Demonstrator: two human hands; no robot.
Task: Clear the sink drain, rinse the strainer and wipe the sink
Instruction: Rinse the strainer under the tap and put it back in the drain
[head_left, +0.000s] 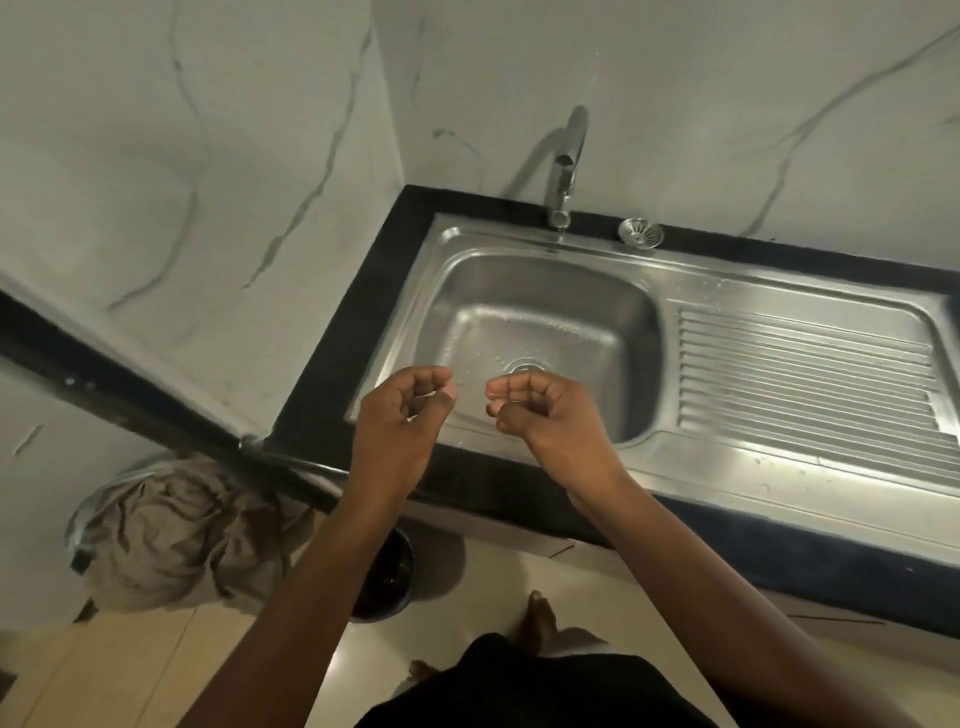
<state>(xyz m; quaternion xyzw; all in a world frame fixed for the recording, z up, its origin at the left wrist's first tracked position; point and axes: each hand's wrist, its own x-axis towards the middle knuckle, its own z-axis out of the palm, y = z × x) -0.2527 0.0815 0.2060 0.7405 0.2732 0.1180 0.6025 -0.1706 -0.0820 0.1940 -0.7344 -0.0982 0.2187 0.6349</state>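
both hands curled over the basin, strainer out on the back rim

the left hand (400, 410) and the right hand (535, 410) hang side by side above the near edge of the stainless steel sink (519, 280), close together but not touching. on each hand the fingers are curled inward toward the palm, with the thumb tip close against the fingertips. nothing shows in either grasp.

the round perforated metal strainer (640, 233) is out of the drain. it lies on the sink's back rim, just to the right of the base of the chrome tap (563, 166) and close to the white marble-patterned wall (727, 104). the round drain opening (523, 365) sits uncovered in the floor of the basin, partly hidden behind the right hand's fingertips. water drops lie scattered across the basin floor around it.

a ribbed steel draining board (805, 374) stretches to the right of the basin, wet in spots. the black countertop (322, 374) frames the sink.

on the floor to the left, a crumpled beige cloth (171, 535) is heaped over a container. a dark round bin (387, 577) stands beside it, partly hidden behind the left forearm. a bare foot (540, 618) shows on the pale tiles below.
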